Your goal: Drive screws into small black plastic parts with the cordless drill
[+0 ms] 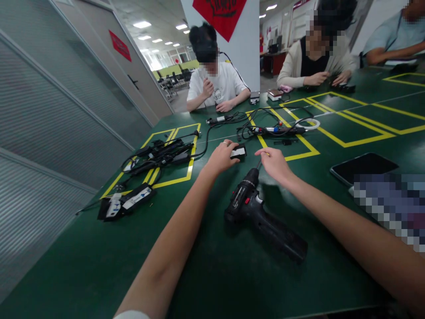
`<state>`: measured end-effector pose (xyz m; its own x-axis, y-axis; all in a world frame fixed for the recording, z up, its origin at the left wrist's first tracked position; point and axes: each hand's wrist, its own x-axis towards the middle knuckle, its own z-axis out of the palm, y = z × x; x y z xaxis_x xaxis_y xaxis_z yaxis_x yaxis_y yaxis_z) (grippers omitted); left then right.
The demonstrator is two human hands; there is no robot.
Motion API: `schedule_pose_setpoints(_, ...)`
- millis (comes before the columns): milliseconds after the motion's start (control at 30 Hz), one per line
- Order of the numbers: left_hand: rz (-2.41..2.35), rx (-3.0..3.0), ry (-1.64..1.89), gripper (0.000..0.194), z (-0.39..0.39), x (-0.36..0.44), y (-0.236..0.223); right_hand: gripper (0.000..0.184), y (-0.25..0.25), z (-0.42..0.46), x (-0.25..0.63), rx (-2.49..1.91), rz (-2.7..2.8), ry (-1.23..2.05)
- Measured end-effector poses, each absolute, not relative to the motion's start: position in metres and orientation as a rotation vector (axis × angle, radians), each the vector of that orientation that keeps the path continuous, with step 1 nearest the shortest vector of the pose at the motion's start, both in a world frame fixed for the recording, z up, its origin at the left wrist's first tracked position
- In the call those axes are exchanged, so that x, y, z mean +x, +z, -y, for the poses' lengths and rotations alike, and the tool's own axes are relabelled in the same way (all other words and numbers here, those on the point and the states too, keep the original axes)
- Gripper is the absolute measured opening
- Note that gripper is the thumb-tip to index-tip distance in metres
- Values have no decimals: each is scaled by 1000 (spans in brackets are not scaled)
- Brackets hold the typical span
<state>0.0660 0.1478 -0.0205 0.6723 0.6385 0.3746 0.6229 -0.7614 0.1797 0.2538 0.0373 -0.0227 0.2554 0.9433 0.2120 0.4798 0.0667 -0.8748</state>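
My left hand (225,156) rests on the table with its fingers curled over the near side of a small black case (243,152), which shows a white patch on top. To its right, my right hand (274,164) is closed, thumb and forefinger pressed together at the tips. Whatever lies in that pinch is too small to make out. A black cordless drill (244,195) lies on its side between my forearms, its handle towards the lower right. Its thin bit points up to my right fingers; whether they touch it I cannot tell.
Black cables and adapters (166,155) lie heaped at left, near black pieces with white labels (137,197). Beyond my hands are a corded screwdriver (279,130) and a white cable ring (312,123). A phone (363,168) lies at right. Several people sit across the green table (99,261).
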Motion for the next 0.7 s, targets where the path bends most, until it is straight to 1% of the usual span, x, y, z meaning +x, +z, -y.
schedule_pose_setpoints(33,-1082,2877,637,61,-155,62,-32,33,-23,-48,251,-1588,1419,486)
schedule_pose_setpoints(100,-1081,2921,652,54,-164,57,-49,34,-24,-67,244,-1627,1503,310)
schedule_pose_setpoints(167,-1088,2913,713,43,-167,54,-58,34,-28,-80,237,-1721,1575,214)
schedule_pose_setpoints(233,-1097,2876,784,40,-168,52,-63,34,-33,-88,232,-1816,1654,169)
schedule_pose_setpoints(367,-1110,2766,855,48,-172,48,-70,40,-44,-93,233,-1877,1799,157)
schedule_pose_setpoints(500,-1107,2634,906,38,-172,49,-71,44,-46,-94,237,-1852,1891,207)
schedule_pose_setpoints(600,-1002,2548,949,31,-168,56,-68,50,-44,-94,238,-1817,1928,213)
schedule_pose_setpoints(700,-942,2415,992,24,-163,63,-65,40,-45,-94,239,-1806,1937,230)
